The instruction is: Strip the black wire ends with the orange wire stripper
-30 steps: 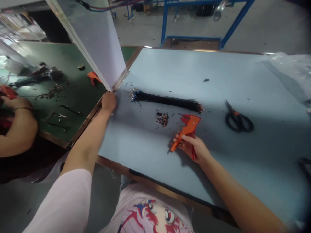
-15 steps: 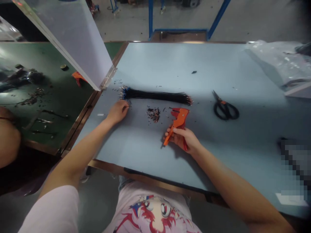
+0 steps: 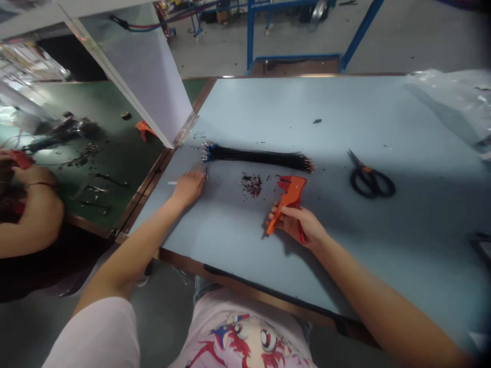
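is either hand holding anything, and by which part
Right hand: orange-and-red pistol-shaped tool, by its handles. Left hand: whether anything is held cannot be told.

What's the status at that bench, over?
Right hand holding orange tool. Left hand by blue-tipped end of black wire bundle, grip unclear. Scrap pile between the hands; scissors off right.

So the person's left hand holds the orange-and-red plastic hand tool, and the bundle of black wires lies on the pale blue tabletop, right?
Not quite: in the head view, the right hand, not the left hand, holds the orange-and-red plastic hand tool. The black wires do lie on the blue tabletop.
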Demonstrator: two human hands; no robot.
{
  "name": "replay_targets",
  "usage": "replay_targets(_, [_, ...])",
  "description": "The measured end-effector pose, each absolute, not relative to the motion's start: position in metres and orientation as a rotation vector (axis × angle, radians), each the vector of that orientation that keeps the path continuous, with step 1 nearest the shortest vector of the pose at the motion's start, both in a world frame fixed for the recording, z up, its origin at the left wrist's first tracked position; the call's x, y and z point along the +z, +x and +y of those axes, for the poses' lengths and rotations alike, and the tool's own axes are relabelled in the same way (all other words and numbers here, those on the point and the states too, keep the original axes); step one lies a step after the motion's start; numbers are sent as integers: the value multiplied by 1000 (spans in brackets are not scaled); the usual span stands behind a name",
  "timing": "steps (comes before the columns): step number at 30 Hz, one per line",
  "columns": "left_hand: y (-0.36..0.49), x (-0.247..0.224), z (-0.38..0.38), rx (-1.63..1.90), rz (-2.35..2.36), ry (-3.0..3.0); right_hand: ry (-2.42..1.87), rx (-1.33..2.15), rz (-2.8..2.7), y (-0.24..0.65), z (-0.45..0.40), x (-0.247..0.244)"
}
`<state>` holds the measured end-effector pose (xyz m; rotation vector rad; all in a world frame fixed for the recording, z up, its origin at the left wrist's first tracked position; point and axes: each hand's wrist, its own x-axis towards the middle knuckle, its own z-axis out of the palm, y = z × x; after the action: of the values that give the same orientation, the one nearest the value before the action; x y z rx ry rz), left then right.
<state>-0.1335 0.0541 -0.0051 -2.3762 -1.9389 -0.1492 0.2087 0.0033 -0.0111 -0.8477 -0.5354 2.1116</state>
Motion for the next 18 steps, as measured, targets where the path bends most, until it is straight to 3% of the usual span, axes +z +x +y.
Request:
replay_targets(11, [-134, -5, 56, -345, -2064, -2274, -860, 2126, -534, 210, 4, -15])
replay_targets(18, [-99, -4, 85, -232, -2070, -2296, -883, 2126, -504, 209, 5, -13])
